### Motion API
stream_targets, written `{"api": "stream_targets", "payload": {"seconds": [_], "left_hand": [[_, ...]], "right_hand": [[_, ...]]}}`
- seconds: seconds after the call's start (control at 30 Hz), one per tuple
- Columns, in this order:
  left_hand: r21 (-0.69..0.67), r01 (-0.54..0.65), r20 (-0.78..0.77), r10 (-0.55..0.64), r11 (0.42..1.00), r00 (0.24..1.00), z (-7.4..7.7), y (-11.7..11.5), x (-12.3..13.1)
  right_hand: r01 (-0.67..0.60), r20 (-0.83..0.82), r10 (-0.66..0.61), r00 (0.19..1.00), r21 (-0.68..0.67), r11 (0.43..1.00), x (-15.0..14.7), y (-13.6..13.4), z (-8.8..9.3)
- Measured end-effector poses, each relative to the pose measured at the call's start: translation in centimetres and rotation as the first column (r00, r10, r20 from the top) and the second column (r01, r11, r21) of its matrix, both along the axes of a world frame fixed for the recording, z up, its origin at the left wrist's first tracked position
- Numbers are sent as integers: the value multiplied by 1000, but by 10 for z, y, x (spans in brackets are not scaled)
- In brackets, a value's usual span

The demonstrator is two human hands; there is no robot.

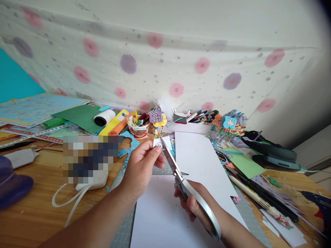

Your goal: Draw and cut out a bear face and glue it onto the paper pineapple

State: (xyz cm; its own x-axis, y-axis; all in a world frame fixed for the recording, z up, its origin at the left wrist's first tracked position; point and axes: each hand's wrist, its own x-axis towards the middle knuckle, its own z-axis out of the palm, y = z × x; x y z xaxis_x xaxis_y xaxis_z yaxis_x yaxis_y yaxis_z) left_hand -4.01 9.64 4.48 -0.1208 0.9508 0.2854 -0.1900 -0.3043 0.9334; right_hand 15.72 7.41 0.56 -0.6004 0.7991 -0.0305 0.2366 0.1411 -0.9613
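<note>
The left hand (141, 168) pinches a small piece of white paper (156, 141) between the thumb and a finger, up in front of the chest and above the table. A little round drawing shows on it, but it is too small to make out well. The right hand (192, 201) is curled around the handles of the silver scissors (178, 174), and their long blade points up and away, right at the little paper. I can't tell if the blade is biting into it. The paper is probably held near its edge so the fingers stay off the part by the blade, and both hands are close together, maybe to keep it steady. Under the hands lies a big white sheet (155, 210), on top of a gray mat (120, 237) that likely keeps the wooden table (38, 220) from getting scratched. Farther back is a red and white tub (138, 132) with thin sticks, a yellow thing and some dark things poking out, standing up so they are easy to grab. A small dark box (180, 119) sits to its right, but I can't see what is inside. Lots of pens (201, 116) lie beside that box.
</note>
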Motion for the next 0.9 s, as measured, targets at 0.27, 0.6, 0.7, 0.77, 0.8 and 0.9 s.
{"api": "stream_targets", "payload": {"seconds": [0.27,0.6,0.7,0.77,0.8,0.9], "left_hand": [[0,-28,16,28,1000,999,1,1,0],[-13,-87,34,87,996,996,5,2,-2],[-16,-98,36,99,995,994,7,2,-3],[-17,-104,38,105,994,994,7,2,-3],[-18,-107,40,108,994,993,7,3,-3],[-23,-119,46,120,993,992,7,3,-3]], "right_hand": [[21,24,-21,1000,10,1000,-1,0,1],[16,52,-17,998,34,999,2,3,1],[11,51,-12,999,31,999,2,3,1],[7,49,-8,999,20,1000,2,4,1],[5,50,-6,999,15,1000,2,4,1],[7,55,-8,998,12,1000,2,5,1]]}}
